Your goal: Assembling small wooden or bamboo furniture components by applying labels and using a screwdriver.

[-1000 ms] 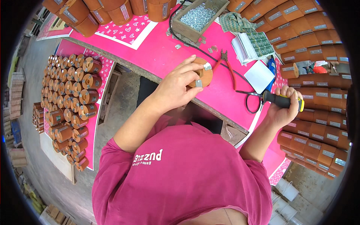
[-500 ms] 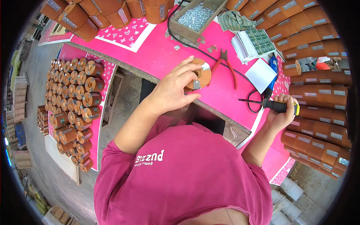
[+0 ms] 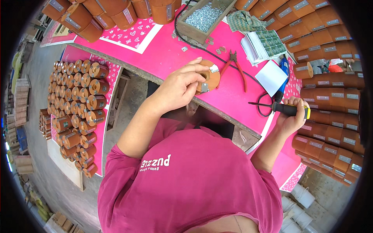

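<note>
A round wooden cylinder [image 3: 212, 82] with a central hole stands near the front edge of the pink worktable. Small metal plates sit on its top face at the far and near sides. My left hand [image 3: 180, 83] rests on its left side, fingers bent over the top by the hole; the thumb is mostly hidden. Off to the right, my right hand [image 3: 292, 118] is wrapped round the black and yellow handle of a screwdriver [image 3: 285, 109], its dark shaft pointing left. Red-handled cutting pliers [image 3: 240, 74] lie just right of the cylinder.
A wooden box [image 3: 201, 33] of screws stands at the back, loose metal plates before it. A blue power tool [image 3: 280, 91] with a black cord lies by a card stack [image 3: 254, 52] and green cloth [image 3: 244, 21]. Stacked cylinders [image 3: 326, 128] line the right side; more [image 3: 79, 101] stand left.
My left thumb has drawn in from its stretched-out position, and the fingers have shifted slightly on the cylinder. The right hand and screwdriver have hardly moved.
</note>
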`<move>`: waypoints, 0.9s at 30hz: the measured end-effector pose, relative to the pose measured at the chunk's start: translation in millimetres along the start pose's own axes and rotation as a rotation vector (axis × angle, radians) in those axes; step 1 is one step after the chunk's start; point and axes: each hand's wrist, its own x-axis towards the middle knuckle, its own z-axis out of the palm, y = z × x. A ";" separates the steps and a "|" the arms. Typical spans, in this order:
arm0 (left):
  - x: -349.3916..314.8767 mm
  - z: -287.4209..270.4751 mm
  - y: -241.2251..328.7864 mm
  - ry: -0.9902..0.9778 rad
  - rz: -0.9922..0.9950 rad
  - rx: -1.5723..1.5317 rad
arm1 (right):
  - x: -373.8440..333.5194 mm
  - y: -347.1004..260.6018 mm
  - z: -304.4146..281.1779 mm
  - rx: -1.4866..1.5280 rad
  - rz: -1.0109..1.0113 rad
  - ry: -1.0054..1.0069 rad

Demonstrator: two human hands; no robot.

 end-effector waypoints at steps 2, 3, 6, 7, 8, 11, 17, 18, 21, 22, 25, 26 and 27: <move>-0.1 -3.5 1.7 -0.018 0.015 -0.009 | 4.2 -1.1 -4.4 -0.041 -0.046 0.049; 0.2 -4.9 3.0 -0.036 0.028 -0.018 | 6.4 0.2 -4.8 -0.042 -0.048 0.050; 0.9 -2.6 10.0 -0.018 0.009 0.046 | 17.9 10.5 -4.9 -0.082 -0.052 0.076; 0.2 0.4 9.5 -0.018 0.010 0.047 | 21.1 16.3 -4.2 -0.090 -0.058 0.103; -1.0 6.0 7.1 0.036 0.010 0.070 | 23.8 22.3 -3.8 -0.098 -0.063 0.130; -4.2 18.5 4.1 0.134 0.012 0.111 | 29.4 37.1 -3.0 -0.037 -0.066 0.215; -0.8 35.3 11.7 0.284 -0.036 0.174 | 24.8 51.4 -26.0 0.231 0.184 0.310; 0.8 36.5 12.8 0.311 -0.054 0.199 | 22.2 49.9 -28.3 0.183 0.184 0.312; 1.7 36.4 12.0 0.326 -0.028 0.225 | 15.4 31.9 -21.8 0.155 0.126 0.299; 3.6 35.2 12.1 0.318 -0.026 0.223 | 14.9 28.6 -24.1 0.153 0.085 0.250; 7.4 30.6 12.2 0.278 0.006 0.286 | 14.9 26.3 -30.3 0.054 0.009 0.216; 7.9 30.1 12.1 0.261 0.021 0.320 | 14.0 25.8 -30.5 -0.024 -0.029 0.187; 8.0 29.4 12.3 0.245 0.036 0.353 | 11.7 25.3 -28.4 -0.023 -0.030 0.190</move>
